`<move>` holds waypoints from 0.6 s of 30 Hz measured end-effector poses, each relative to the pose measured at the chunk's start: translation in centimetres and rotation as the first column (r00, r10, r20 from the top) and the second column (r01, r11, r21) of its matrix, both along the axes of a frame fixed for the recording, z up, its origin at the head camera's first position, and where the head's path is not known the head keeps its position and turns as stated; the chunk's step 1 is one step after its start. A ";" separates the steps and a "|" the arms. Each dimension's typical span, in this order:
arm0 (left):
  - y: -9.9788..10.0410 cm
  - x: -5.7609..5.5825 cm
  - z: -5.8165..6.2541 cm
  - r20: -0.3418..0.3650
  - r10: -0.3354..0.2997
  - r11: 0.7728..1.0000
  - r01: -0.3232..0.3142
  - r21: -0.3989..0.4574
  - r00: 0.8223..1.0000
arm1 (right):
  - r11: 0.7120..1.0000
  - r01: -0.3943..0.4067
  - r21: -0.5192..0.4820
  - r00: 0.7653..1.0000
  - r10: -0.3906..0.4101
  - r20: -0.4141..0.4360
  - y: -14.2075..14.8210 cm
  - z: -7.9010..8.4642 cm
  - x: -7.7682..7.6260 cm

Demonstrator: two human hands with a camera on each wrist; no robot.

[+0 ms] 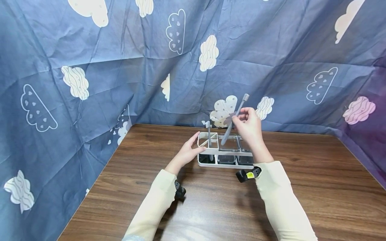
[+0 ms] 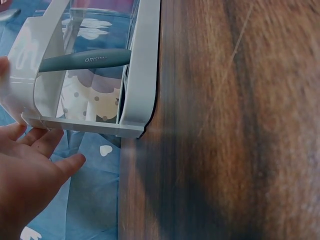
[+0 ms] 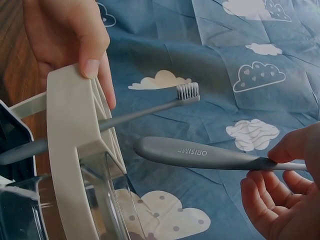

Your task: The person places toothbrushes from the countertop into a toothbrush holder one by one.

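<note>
My right hand [image 1: 249,127] pinches a grey toothbrush [image 1: 229,130] by its neck, with the bristles up. Its thick handle end hangs over the white toothbrush holder [image 1: 208,165], apart from the divided section in the right wrist view. At the holder's left end, my left hand [image 1: 186,154] grips the upper rim between thumb and fingers. A second grey toothbrush [image 3: 150,109] leans upright in the divided left compartment, its handle [image 2: 90,60] passing through to the lower level.
Clear cups [image 1: 230,143] sit in the holder's middle and right sections, with dark trays [image 1: 227,159] below. The holder stands near the back of a brown wooden table [image 1: 193,201]. Behind it hangs a blue cloud-print cloth [image 1: 126,67].
</note>
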State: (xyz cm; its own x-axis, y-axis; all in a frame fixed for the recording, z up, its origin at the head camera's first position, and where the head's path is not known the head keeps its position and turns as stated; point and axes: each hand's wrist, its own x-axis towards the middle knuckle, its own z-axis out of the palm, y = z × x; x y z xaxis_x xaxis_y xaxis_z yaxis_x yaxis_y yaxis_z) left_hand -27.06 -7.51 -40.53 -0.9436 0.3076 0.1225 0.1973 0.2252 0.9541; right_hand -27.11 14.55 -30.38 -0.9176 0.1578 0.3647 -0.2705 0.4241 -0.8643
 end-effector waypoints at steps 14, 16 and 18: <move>0.0 -1.0 -1.4 -0.003 0.026 1.000 -0.026 -0.013 1.000 | 0.999 0.004 0.032 0.999 -0.002 -0.037 -1.3 -1.2 -0.7; 0.0 -1.0 -1.4 0.001 0.029 0.999 -0.029 -0.018 1.000 | 0.998 0.008 0.065 1.000 -0.006 -0.028 -1.4 -1.5 -0.7; 0.0 -1.0 -1.4 0.002 0.028 0.999 -0.028 -0.018 1.000 | 0.997 0.007 0.082 1.000 -0.005 -0.017 -1.5 -1.7 -0.7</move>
State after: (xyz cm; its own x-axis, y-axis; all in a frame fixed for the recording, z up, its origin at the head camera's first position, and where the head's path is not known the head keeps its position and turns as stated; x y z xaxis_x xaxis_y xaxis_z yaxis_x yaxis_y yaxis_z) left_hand -28.07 -7.53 -41.94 -0.9523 0.2828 0.1150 0.1883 0.2478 0.9503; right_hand -27.83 13.06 -32.08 -0.9103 0.1322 0.3922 -0.2823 0.4948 -0.8219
